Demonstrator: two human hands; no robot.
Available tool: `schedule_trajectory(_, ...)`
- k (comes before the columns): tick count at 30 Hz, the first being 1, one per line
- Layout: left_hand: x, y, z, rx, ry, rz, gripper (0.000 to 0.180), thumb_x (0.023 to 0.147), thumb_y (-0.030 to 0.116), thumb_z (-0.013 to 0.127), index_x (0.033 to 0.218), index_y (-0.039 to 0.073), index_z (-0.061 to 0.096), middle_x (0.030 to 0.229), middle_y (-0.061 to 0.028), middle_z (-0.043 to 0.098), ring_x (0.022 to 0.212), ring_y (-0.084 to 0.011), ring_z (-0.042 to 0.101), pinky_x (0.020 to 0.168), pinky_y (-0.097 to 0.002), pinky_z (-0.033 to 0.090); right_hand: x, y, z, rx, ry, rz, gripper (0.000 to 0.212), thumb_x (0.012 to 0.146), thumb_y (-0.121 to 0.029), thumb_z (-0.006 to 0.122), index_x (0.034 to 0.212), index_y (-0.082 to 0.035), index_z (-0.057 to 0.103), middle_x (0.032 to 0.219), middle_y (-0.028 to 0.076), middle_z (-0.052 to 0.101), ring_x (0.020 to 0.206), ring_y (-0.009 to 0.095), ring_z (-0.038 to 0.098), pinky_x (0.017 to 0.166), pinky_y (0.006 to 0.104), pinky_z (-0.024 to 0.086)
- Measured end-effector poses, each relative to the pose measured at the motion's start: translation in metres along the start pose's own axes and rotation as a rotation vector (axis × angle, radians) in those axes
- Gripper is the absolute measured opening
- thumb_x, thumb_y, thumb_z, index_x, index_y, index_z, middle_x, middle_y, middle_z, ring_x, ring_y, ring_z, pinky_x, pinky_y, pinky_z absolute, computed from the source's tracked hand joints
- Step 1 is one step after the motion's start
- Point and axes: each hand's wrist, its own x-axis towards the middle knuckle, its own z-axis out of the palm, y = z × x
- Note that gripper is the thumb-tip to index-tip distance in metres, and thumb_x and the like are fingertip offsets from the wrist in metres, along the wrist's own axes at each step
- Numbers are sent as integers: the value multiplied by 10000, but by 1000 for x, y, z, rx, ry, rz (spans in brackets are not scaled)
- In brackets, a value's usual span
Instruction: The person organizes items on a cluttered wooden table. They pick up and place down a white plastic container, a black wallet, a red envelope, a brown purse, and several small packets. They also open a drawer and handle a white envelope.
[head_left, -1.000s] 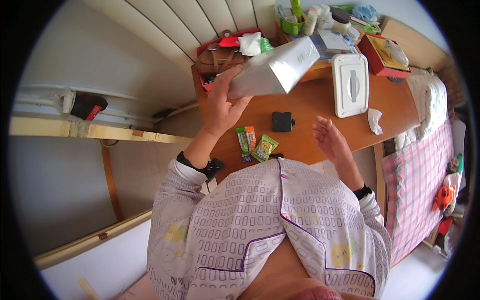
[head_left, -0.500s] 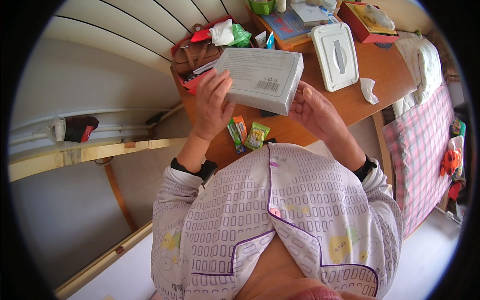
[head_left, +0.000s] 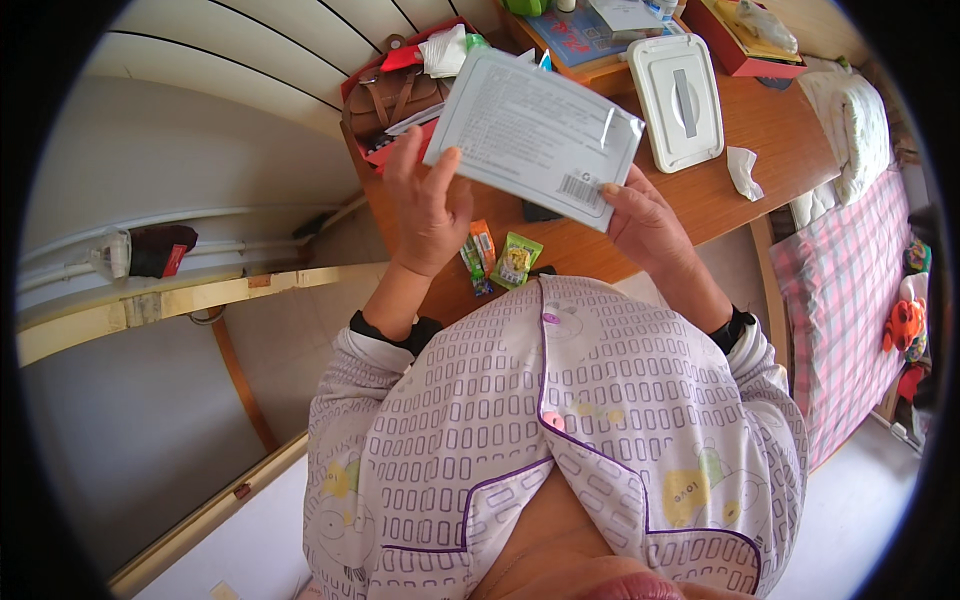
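Observation:
A flat silver-grey box (head_left: 535, 130) in clear wrap is held up above the desk, its printed back with a barcode facing me. My right hand (head_left: 645, 215) grips its lower right corner, thumb on the printed face. At the lower left corner is my left hand (head_left: 428, 205), open with fingers apart. One fingertip overlaps the box's edge; whether it presses on it I cannot tell. Below the box, a green snack packet (head_left: 516, 260) and an orange-and-green packet (head_left: 478, 255) lie on the desk.
The wooden desk (head_left: 770, 135) carries a white lidded container (head_left: 676, 105), a crumpled tissue (head_left: 743, 172), and a red box (head_left: 735, 62). A brown bag (head_left: 385, 105) sits in a red tray at the left. A bed with a checked cover (head_left: 840, 290) stands at the right.
The box has tilted, its right end dropping and its face turning toward me. My right thumb has come onto its face. My left fingers have loosened and spread at its left corner.

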Motion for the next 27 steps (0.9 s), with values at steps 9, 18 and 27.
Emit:
schedule_trajectory(9, -12, -1, -6, -54, -84, -193, 693, 787, -43, 655, 1405, -17, 343, 1421, -228, 417, 1298, -363, 415, 1096, -429, 316, -9, 4, -34, 70, 107, -31, 504, 931, -70, 589, 1398, -67, 398, 1326, 141, 551, 1209, 238, 567, 1006, 396, 493)
schedule_trajectory(18, -22, -1, 11, -1262, -141, -991, 614, 949, 393, 618, 1384, 10, 416, 1317, -74, 517, 1187, -143, 491, 1000, -314, 399, -8, 7, -38, -38, 21, -37, 559, 920, -69, 615, 1422, -87, 370, 1297, 120, 577, 1209, 206, 560, 1011, 389, 472)
schedule_trajectory(27, -31, 2, 16, -1489, -205, -1082, 505, 928, 320, 671, 1286, 2, 509, 1169, -45, 596, 1032, -107, 566, 914, -242, 452, -5, 7, -34, -202, -10, 5, 548, 937, -174, 632, 1416, -98, 378, 1282, 101, 575, 1191, 200, 558, 1003, 384, 471)
